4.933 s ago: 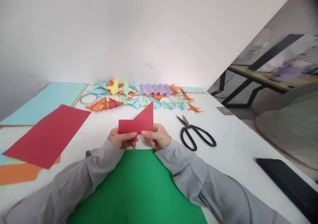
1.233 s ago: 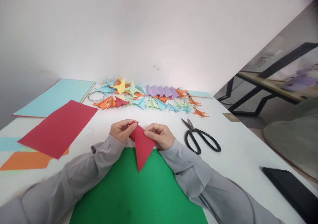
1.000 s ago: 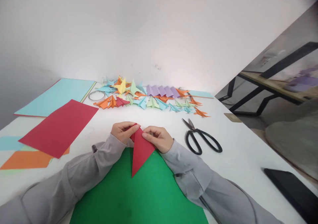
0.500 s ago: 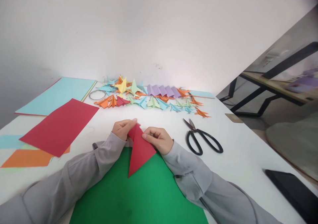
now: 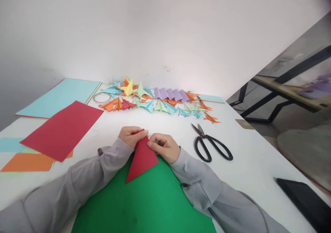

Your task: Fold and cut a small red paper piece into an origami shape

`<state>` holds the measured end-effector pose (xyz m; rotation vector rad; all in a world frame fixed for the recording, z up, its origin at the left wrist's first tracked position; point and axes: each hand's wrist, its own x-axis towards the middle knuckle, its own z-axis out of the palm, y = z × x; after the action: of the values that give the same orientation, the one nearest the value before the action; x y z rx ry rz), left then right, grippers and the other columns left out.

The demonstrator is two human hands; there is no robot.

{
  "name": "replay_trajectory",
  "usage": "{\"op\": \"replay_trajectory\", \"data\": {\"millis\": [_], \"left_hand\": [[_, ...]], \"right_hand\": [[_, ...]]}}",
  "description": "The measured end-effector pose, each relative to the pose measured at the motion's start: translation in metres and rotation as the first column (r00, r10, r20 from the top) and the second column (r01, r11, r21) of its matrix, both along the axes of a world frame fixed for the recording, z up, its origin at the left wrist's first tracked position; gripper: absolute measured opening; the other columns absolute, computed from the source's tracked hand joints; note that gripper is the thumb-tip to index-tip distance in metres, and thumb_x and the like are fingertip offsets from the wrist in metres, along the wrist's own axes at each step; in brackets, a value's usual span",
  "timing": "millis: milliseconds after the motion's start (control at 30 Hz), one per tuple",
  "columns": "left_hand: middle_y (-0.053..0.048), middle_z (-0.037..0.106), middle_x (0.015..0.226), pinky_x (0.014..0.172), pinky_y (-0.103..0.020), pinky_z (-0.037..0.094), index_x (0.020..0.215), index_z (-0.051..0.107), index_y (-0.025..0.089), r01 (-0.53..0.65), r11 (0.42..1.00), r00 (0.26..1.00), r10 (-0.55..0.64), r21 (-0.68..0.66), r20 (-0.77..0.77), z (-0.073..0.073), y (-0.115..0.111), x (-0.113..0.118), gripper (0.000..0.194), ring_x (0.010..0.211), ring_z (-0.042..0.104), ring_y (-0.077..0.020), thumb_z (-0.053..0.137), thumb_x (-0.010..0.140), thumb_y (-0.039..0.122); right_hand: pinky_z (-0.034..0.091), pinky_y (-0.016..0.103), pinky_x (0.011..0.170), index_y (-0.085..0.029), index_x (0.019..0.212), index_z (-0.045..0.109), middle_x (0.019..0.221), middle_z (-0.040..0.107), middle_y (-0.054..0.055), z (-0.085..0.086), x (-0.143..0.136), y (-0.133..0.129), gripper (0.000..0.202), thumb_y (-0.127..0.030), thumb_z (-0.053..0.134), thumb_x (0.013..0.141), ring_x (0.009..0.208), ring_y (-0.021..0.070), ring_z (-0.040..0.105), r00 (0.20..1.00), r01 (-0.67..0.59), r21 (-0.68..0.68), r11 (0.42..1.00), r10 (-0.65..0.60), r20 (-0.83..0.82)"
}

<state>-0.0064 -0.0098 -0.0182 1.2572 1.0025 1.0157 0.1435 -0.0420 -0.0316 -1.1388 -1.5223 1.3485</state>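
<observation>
A folded red paper (image 5: 142,160) hangs as a narrow triangle between my hands, its wide end low over a green sheet (image 5: 144,202). My left hand (image 5: 131,135) pinches its top, with the thumb across the front. On its right edge, just below the top, my right hand (image 5: 165,147) grips the paper between thumb and fingers. The fingertips behind the paper are hidden.
Black-handled scissors (image 5: 204,141) lie right of my hands, a black tablet (image 5: 306,200) further right. Folded paper shapes (image 5: 160,106) line the wall. At the left are a red sheet (image 5: 62,131), light blue sheets (image 5: 59,97) and orange paper (image 5: 28,162).
The red paper's lower end has swung left. My left hand has shifted slightly right and down, its thumb now lying across the paper's top. The small flap beside it no longer shows.
</observation>
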Motion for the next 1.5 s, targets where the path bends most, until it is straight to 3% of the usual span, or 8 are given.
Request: {"op": "replay_trajectory", "data": {"millis": [267, 400, 567, 1033, 1200, 1300, 1400, 1500], "left_hand": [[0.002, 0.053, 0.040, 0.043, -0.023, 0.032, 0.041, 0.057, 0.016, -0.079, 0.991, 0.994, 0.087, 0.108, -0.071, 0.002, -0.003, 0.001, 0.031, 0.042, 0.043, -0.0090, 0.057, 0.068, 0.030], [0.001, 0.059, 0.046, 0.046, -0.023, 0.037, 0.047, 0.063, 0.016, 0.005, 0.988, 0.991, 0.015, 0.154, -0.130, 0.004, -0.001, 0.001, 0.026, 0.046, 0.049, -0.0108, 0.059, 0.068, 0.031], [-0.003, 0.068, 0.062, 0.059, -0.026, 0.046, 0.057, 0.070, 0.018, 0.057, 0.967, 0.996, -0.038, 0.248, -0.083, 0.001, 0.001, 0.002, 0.013, 0.059, 0.059, -0.0147, 0.065, 0.062, 0.028], [-0.002, 0.065, 0.055, 0.052, -0.024, 0.043, 0.051, 0.066, 0.017, -0.055, 0.952, 0.978, 0.112, 0.303, -0.176, -0.004, -0.003, 0.005, 0.018, 0.053, 0.056, -0.0128, 0.066, 0.064, 0.029], [0.001, 0.061, 0.046, 0.044, -0.023, 0.041, 0.049, 0.062, 0.017, -0.301, 0.948, 0.945, 0.312, 0.108, -0.103, 0.001, 0.002, 0.001, 0.023, 0.044, 0.054, -0.0121, 0.067, 0.063, 0.034], [0.000, 0.062, 0.046, 0.044, -0.023, 0.042, 0.050, 0.061, 0.016, -0.350, 0.936, 0.935, 0.352, 0.033, -0.053, 0.003, 0.007, 0.000, 0.024, 0.042, 0.054, -0.0122, 0.069, 0.061, 0.036], [0.001, 0.060, 0.046, 0.045, -0.022, 0.039, 0.048, 0.062, 0.016, -0.303, 0.941, 0.948, 0.314, 0.152, -0.055, 0.000, 0.004, 0.003, 0.023, 0.043, 0.049, -0.0100, 0.067, 0.063, 0.034], [0.002, 0.057, 0.046, 0.047, -0.022, 0.037, 0.046, 0.061, 0.016, -0.224, 0.924, 0.965, 0.254, 0.309, -0.063, -0.004, -0.002, 0.010, 0.022, 0.046, 0.047, -0.0090, 0.066, 0.064, 0.029]], "right_hand": [[0.026, 0.022, 0.042, -0.018, 0.061, 0.050, 0.045, 0.040, -0.006, 0.002, -0.006, -0.007, 0.033, -0.048, 0.060, 0.070, 0.041, 0.0078, 0.036, 0.999, -0.031, 0.025, 0.999, 0.031, -0.006], [0.027, 0.021, 0.041, -0.018, 0.060, 0.050, 0.045, 0.044, -0.006, 0.003, -0.007, -0.007, 0.032, -0.047, 0.061, 0.069, 0.040, 0.0069, 0.037, 0.996, 0.001, -0.026, 1.000, -0.004, -0.095], [0.028, 0.021, 0.037, -0.019, 0.062, 0.049, 0.043, 0.048, -0.006, 0.001, -0.011, -0.004, 0.032, -0.049, 0.054, 0.073, 0.036, 0.0075, 0.041, 0.986, 0.080, -0.055, 0.995, -0.087, -0.143], [0.026, 0.019, 0.033, -0.020, 0.056, 0.050, 0.037, 0.047, -0.007, 0.006, -0.016, -0.001, 0.016, -0.031, 0.053, 0.066, 0.032, 0.0070, 0.040, 0.982, 0.141, -0.084, 0.986, -0.150, -0.116], [0.028, 0.019, 0.035, -0.019, 0.055, 0.053, 0.037, 0.047, -0.007, 0.007, -0.015, -0.003, 0.009, -0.025, 0.051, 0.062, 0.033, 0.0073, 0.041, 0.984, 0.120, -0.120, 0.986, -0.134, -0.115], [0.029, 0.020, 0.036, -0.018, 0.057, 0.054, 0.040, 0.049, -0.006, 0.006, -0.015, -0.004, 0.014, -0.029, 0.052, 0.065, 0.035, 0.0078, 0.043, 0.986, 0.111, -0.115, 0.987, -0.123, -0.109], [0.027, 0.020, 0.035, -0.018, 0.063, 0.055, 0.043, 0.048, -0.005, 0.005, -0.015, -0.003, 0.022, -0.040, 0.053, 0.069, 0.035, 0.0081, 0.042, 0.982, 0.144, -0.130, 0.981, -0.158, -0.100], [0.025, 0.021, 0.035, -0.019, 0.057, 0.050, 0.041, 0.041, -0.007, 0.002, -0.016, -0.002, 0.030, -0.046, 0.053, 0.072, 0.036, 0.0075, 0.037, 0.983, 0.170, -0.054, 0.984, -0.173, -0.064]]}}
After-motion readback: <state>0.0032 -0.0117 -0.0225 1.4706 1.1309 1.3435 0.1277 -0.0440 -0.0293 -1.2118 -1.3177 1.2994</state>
